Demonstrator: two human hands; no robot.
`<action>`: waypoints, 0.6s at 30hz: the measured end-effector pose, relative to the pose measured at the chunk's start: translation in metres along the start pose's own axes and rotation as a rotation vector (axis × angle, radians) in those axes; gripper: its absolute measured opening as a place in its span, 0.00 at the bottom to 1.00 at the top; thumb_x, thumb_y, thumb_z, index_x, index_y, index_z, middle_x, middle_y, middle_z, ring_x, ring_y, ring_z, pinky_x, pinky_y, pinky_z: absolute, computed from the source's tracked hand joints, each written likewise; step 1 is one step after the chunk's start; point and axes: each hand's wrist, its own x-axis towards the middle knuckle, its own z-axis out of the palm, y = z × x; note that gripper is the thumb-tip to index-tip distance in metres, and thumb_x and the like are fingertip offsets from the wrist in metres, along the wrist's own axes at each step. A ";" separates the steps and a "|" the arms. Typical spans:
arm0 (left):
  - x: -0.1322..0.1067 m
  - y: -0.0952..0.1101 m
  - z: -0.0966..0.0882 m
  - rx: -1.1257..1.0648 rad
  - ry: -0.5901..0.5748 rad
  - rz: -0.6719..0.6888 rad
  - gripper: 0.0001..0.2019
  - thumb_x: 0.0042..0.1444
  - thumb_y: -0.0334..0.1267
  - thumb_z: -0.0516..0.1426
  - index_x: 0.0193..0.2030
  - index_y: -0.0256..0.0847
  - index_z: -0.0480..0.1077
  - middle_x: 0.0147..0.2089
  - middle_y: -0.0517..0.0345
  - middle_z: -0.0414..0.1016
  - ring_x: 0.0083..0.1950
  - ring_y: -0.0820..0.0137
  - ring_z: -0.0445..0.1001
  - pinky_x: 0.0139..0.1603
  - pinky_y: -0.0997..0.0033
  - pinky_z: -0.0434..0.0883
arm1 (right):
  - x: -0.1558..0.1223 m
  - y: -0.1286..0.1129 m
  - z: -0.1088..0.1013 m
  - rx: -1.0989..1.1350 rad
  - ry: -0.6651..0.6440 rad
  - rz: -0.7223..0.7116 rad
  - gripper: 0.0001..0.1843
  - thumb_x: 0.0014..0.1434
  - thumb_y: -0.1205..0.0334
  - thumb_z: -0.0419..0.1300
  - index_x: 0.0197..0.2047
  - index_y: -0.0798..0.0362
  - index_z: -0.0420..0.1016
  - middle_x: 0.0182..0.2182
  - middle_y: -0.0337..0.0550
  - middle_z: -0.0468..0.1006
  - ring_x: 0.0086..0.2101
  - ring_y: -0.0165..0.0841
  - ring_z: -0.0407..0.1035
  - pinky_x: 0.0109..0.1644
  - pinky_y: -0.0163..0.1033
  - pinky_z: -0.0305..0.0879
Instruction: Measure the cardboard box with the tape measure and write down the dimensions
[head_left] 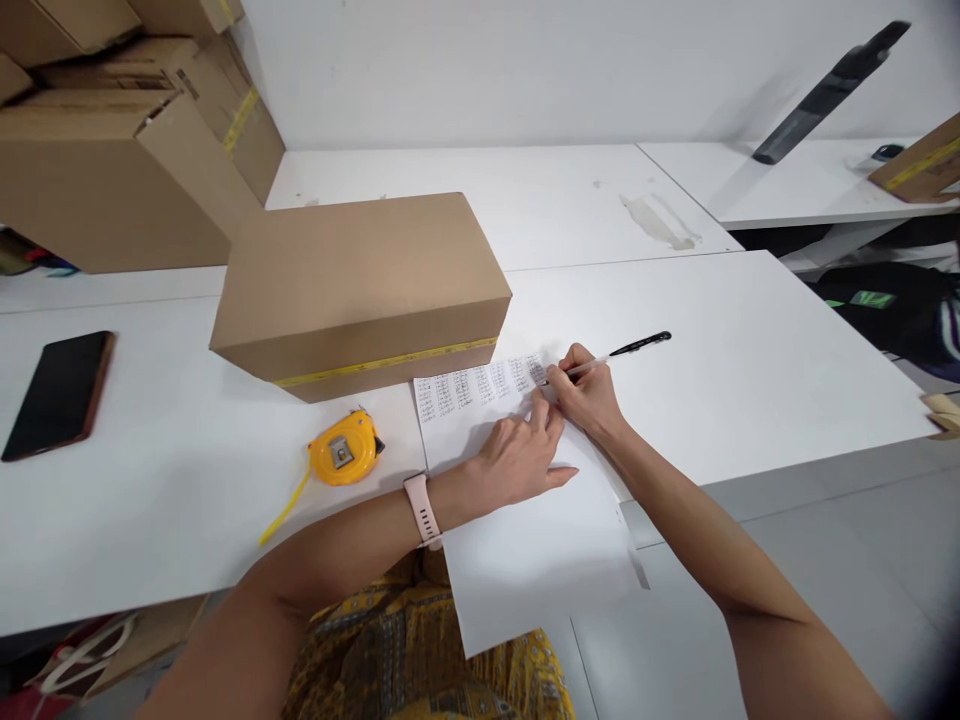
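My right hand (589,395) is closed around a pen (637,344) with a black end, its tip down at the upper right of a white sheet of paper (540,570). Columns of small handwriting fill the top of the sheet, too small to read. My left hand (525,455), with a pink band on the wrist, lies flat on the paper with fingers stretched out beside the pen tip. Just behind the sheet sits a closed cardboard box (360,265) with a yellow strip along its side. Left of the paper lies a yellow tape measure (345,448), its tape partly out.
A black phone (58,395) lies at the far left of the white table (720,370). Stacked cardboard boxes (97,180) stand at the back left. A dark long object (829,95) leans near the wall at the right. The paper hangs over the table's front edge.
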 end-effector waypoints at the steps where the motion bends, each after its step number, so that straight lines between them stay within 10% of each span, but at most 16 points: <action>1: 0.000 0.000 0.000 0.000 -0.002 -0.001 0.39 0.65 0.60 0.54 0.70 0.28 0.59 0.71 0.24 0.58 0.38 0.58 0.80 0.35 0.61 0.74 | 0.000 0.000 0.000 0.004 -0.001 0.012 0.13 0.55 0.62 0.60 0.25 0.48 0.58 0.19 0.31 0.60 0.22 0.26 0.53 0.25 0.36 0.50; 18: 0.003 0.000 0.006 0.049 0.008 -0.008 0.40 0.64 0.63 0.52 0.69 0.29 0.61 0.71 0.25 0.60 0.35 0.62 0.80 0.33 0.64 0.74 | 0.002 0.005 0.000 0.035 0.011 -0.011 0.13 0.56 0.62 0.60 0.26 0.48 0.58 0.19 0.30 0.61 0.21 0.26 0.55 0.25 0.36 0.52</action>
